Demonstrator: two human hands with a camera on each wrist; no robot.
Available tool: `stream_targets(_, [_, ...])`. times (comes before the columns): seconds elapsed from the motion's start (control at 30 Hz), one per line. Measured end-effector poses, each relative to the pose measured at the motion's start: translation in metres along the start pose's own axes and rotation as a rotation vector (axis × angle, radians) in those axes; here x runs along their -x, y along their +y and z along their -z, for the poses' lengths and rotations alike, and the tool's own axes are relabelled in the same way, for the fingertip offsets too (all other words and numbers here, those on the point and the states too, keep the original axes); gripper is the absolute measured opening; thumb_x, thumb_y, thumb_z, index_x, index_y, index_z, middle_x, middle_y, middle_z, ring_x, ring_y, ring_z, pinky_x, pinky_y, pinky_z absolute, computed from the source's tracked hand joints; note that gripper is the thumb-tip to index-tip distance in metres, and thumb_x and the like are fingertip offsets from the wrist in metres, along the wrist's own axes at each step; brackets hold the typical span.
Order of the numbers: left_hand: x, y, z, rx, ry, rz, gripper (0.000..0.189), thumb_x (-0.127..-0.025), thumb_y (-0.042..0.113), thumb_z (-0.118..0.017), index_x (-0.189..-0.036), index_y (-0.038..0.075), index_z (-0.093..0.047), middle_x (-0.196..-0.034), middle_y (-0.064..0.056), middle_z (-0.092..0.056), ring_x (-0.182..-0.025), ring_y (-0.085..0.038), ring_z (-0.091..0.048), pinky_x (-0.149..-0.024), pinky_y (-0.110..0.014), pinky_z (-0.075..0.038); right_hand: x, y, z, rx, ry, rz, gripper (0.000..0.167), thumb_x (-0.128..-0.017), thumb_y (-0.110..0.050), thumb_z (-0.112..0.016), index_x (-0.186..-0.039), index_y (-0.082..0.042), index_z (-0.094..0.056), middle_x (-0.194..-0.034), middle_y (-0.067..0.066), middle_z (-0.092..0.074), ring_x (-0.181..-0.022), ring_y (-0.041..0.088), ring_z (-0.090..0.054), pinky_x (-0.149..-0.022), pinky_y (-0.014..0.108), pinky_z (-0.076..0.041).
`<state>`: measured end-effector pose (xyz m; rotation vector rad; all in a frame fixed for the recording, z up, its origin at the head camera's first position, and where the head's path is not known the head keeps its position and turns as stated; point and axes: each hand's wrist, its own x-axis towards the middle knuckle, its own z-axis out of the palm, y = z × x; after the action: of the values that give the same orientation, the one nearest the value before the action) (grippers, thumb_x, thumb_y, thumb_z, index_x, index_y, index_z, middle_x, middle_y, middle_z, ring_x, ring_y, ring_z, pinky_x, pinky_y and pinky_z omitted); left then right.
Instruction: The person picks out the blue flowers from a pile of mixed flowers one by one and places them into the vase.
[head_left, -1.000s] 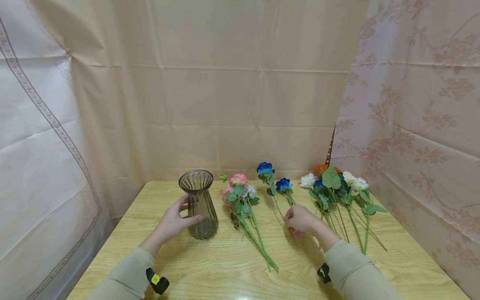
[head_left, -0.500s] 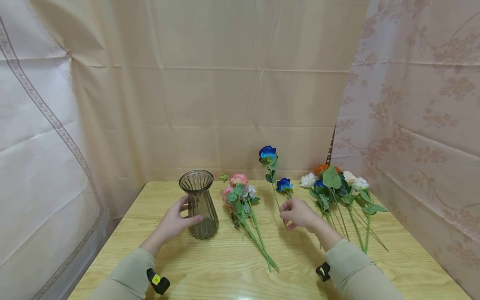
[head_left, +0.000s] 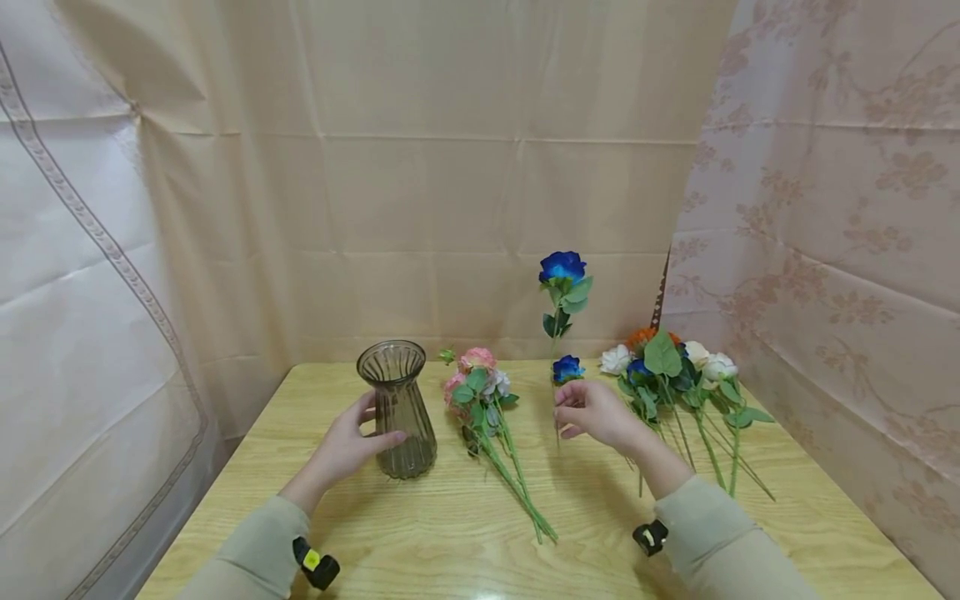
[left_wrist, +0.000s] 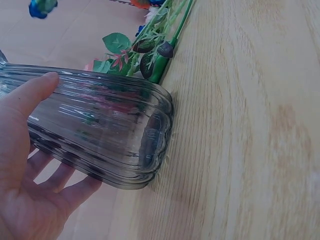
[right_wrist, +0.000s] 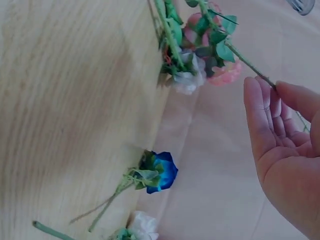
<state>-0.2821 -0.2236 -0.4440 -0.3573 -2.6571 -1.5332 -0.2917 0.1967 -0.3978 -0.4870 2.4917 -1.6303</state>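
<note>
My left hand point(head_left: 347, 446) grips a smoked-glass ribbed vase point(head_left: 411, 446) that stands upright on the table, its thumb across the near side and its fingers behind. In the left wrist view the vase point(left_wrist: 105, 120) has its base at the wood surface. My right hand point(head_left: 600, 418) pinches the thin stem point(right_wrist: 252, 66) of a blue rose point(head_left: 562, 268) between thumb and fingers. That rose points up, its bloom high against the curtain and its stem end above the table. Just behind the right hand lies a second blue rose point(head_left: 567, 368).
Between the hands lie pink and pale flowers point(head_left: 478, 358) with long green stems point(head_left: 513, 483) toward the front. Orange, white and blue flowers point(head_left: 663, 357) are heaped at the table's right. A beige curtain point(head_left: 480, 192) hangs behind the wooden table point(head_left: 435, 542).
My right hand has lifted the blue rose off the table, raising and tilting it from leaning left to upright. The left hand and the vase stay where they were.
</note>
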Motion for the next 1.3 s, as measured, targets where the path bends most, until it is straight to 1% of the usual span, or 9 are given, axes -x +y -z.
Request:
stream_targets(0.17, [0.000, 0.000, 0.000, 0.000, -0.002, -0.004, 0.099, -0.084, 0.045, -0.084, -0.160, 0.013, -0.028, -0.156, -0.016, -0.040, -0.140, -0.042, -0.041, -0.105, -0.060, -0.044, 0.005, -0.005, 0.007, 0.003, -0.009, 0.040, 0.019, -0.097, -0.004, -0.066, -0.109, 0.008, -0.058, -0.097, 0.017, -0.064, -0.085, 0.029, -0.068, -0.076, 0.046, -0.062])
stream_targets(0.33, [0.000, 0.000, 0.000, 0.003, -0.002, -0.010, 0.098, -0.085, 0.044, -0.084, -0.160, 0.012, -0.029, -0.155, -0.016, -0.041, -0.140, -0.043, -0.041, -0.105, -0.060, -0.044, 0.008, -0.004, 0.011, 0.009, -0.019, 0.057, 0.019, -0.098, -0.005, -0.067, -0.109, 0.008, -0.059, -0.097, 0.017, -0.064, -0.086, 0.029, -0.069, -0.077, 0.050, -0.061])
stream_targets(0.57, [-0.001, -0.001, 0.000, -0.017, -0.004, -0.004, 0.100, -0.085, 0.047, -0.083, -0.160, 0.012, -0.027, -0.156, -0.016, -0.039, -0.140, -0.042, -0.041, -0.105, -0.060, -0.044, 0.008, -0.001, 0.010, 0.023, -0.028, 0.097, 0.016, -0.097, -0.003, -0.066, -0.107, 0.008, -0.059, -0.095, 0.018, -0.066, -0.084, 0.032, -0.069, -0.071, 0.042, -0.062])
stream_targets(0.8, [0.000, 0.007, 0.005, -0.079, -0.019, 0.007, 0.103, -0.085, 0.049, -0.082, -0.160, 0.006, -0.025, -0.158, -0.021, -0.036, -0.139, -0.045, -0.041, -0.105, -0.060, -0.044, 0.008, 0.003, 0.009, 0.038, -0.048, 0.098, 0.016, -0.098, -0.003, -0.065, -0.107, 0.009, -0.060, -0.093, 0.017, -0.066, -0.083, 0.033, -0.069, -0.074, 0.050, -0.061])
stream_targets(0.9, [0.003, 0.011, 0.008, -0.094, -0.012, -0.014, 0.100, -0.085, 0.048, -0.082, -0.158, 0.005, -0.027, -0.156, -0.022, -0.037, -0.137, -0.047, -0.042, -0.106, -0.062, -0.042, 0.008, 0.002, 0.009, 0.051, -0.052, 0.093, 0.016, -0.099, -0.004, -0.065, -0.107, 0.009, -0.060, -0.094, 0.018, -0.066, -0.083, 0.032, -0.069, -0.074, 0.048, -0.062])
stream_targets(1.0, [0.005, 0.017, 0.011, -0.092, 0.017, -0.066, 0.090, -0.086, 0.043, -0.083, -0.153, 0.005, -0.035, -0.150, -0.021, -0.044, -0.133, -0.045, -0.046, -0.106, -0.062, -0.042, 0.009, 0.002, 0.009, 0.056, -0.052, 0.092, 0.014, -0.099, -0.004, -0.065, -0.106, 0.007, -0.061, -0.095, 0.018, -0.066, -0.083, 0.030, -0.070, -0.073, 0.044, -0.062])
stream_targets(1.1, [0.008, 0.024, 0.015, -0.123, 0.064, -0.108, 0.080, -0.088, 0.040, -0.082, -0.147, 0.003, -0.043, -0.140, -0.020, -0.054, -0.126, -0.040, -0.053, -0.102, -0.059, -0.046, 0.009, 0.002, 0.010, 0.056, -0.046, 0.087, 0.012, -0.099, -0.005, -0.065, -0.105, 0.005, -0.061, -0.095, 0.018, -0.066, -0.083, 0.028, -0.070, -0.073, 0.042, -0.062])
stream_targets(1.2, [0.012, 0.029, 0.019, -0.177, 0.109, -0.099, 0.069, -0.090, 0.042, -0.079, -0.139, 0.004, -0.050, -0.127, -0.015, -0.061, -0.114, -0.034, -0.061, -0.092, -0.052, -0.054, 0.010, 0.001, 0.010, 0.060, -0.044, 0.088, 0.013, -0.099, -0.005, -0.065, -0.106, 0.006, -0.061, -0.095, 0.017, -0.067, -0.083, 0.028, -0.069, -0.074, 0.045, -0.062])
stream_targets(1.3, [0.018, 0.033, 0.020, -0.220, 0.143, -0.073, 0.057, -0.091, 0.045, -0.077, -0.126, 0.004, -0.059, -0.109, -0.009, -0.066, -0.098, -0.026, -0.064, -0.079, -0.042, -0.056, 0.010, 0.000, 0.010, 0.057, -0.046, 0.095, 0.014, -0.099, -0.004, -0.064, -0.107, 0.006, -0.061, -0.095, 0.016, -0.066, -0.083, 0.029, -0.069, -0.074, 0.047, -0.061])
